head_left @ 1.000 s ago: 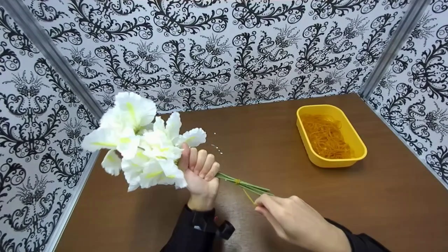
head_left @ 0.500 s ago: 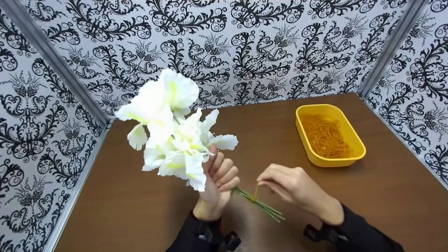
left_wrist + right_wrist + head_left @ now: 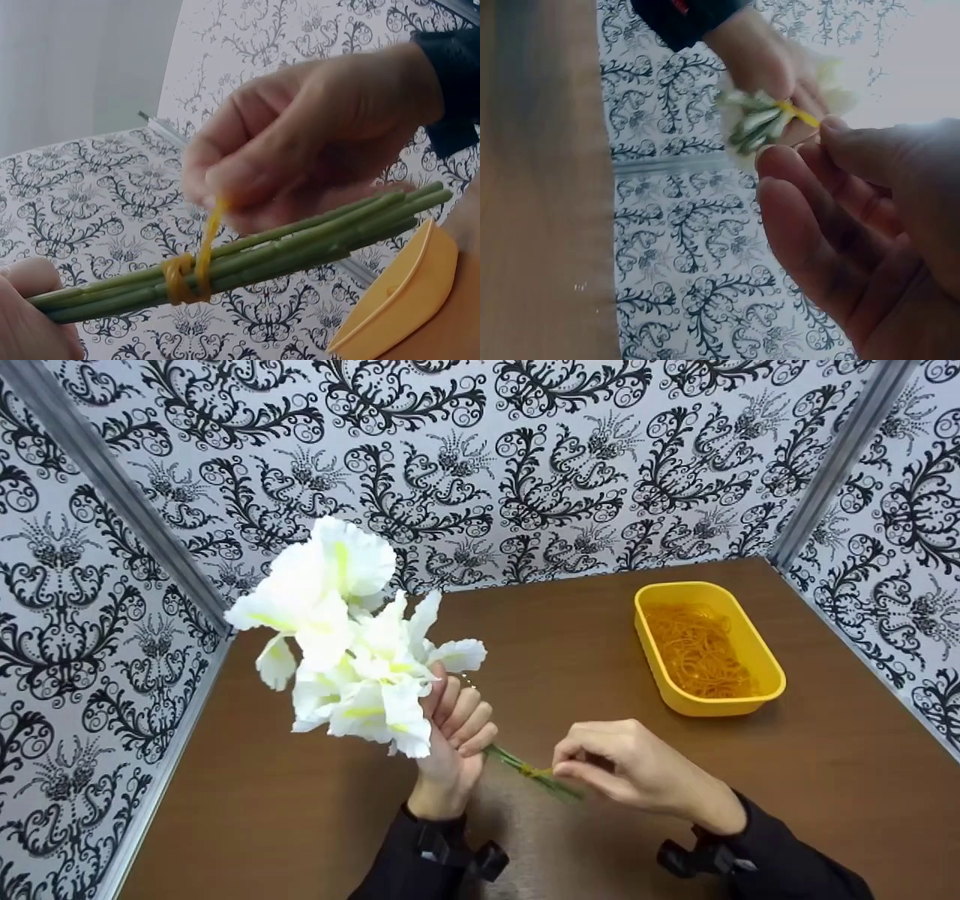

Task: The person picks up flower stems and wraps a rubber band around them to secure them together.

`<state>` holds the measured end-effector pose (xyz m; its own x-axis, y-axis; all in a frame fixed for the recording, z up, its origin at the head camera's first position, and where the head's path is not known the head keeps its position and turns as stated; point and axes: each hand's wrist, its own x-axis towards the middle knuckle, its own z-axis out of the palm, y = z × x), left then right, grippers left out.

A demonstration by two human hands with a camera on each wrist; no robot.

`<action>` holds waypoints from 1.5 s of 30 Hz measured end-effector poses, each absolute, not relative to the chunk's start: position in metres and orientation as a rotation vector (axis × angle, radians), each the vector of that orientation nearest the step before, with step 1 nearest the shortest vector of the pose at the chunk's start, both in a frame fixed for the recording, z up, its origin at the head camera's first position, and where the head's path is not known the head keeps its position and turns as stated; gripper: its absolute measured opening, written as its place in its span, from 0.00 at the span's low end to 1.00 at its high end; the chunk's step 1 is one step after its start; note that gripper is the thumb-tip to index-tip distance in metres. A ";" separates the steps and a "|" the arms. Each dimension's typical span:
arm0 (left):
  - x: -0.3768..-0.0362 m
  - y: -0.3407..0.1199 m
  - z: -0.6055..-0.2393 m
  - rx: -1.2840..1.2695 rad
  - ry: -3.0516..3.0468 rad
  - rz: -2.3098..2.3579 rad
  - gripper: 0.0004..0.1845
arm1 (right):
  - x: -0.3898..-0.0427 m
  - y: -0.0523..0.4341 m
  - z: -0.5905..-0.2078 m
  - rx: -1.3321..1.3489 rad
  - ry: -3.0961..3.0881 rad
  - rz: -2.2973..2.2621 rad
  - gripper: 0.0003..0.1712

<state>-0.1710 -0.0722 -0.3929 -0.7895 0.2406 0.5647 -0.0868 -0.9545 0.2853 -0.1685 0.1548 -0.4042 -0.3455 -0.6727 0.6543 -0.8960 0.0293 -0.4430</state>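
Black-and-white damask wallpaper point(image 3: 480, 457) lines the three walls of the booth, and a brown wooden table point(image 3: 600, 825) fills its floor. Over the near middle of the table, the left hand point(image 3: 454, 735) is raised with its wrist low and its curled fingers facing the camera, wrapped round the green stems point(image 3: 536, 776) just under the heads of a bunch of white flowers point(image 3: 352, 652); the blooms stand up and lean to the left, above the hand and clear of the table. The stems run out of the fist down and to the right. A yellow rubber band point(image 3: 180, 279) is wound round them a little way past the fist, and one strand of it stretches upward from the wraps. The right hand point(image 3: 637, 769) comes in from the lower right, back upward, forearm in a dark sleeve point(image 3: 780, 862) that lies low over the table; its thumb and forefinger are closed in a pinch on that stretched strand, right against the stems, while the other fingers curl loosely beneath. Farther back on the right, well apart from both hands, a yellow tray point(image 3: 765, 675) sits on the table with a heap of rubber bands point(image 3: 697, 652) inside.
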 end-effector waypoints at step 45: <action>-0.165 -0.062 -0.396 0.822 0.072 2.774 0.29 | -0.179 0.143 -0.422 1.335 -2.107 1.286 0.13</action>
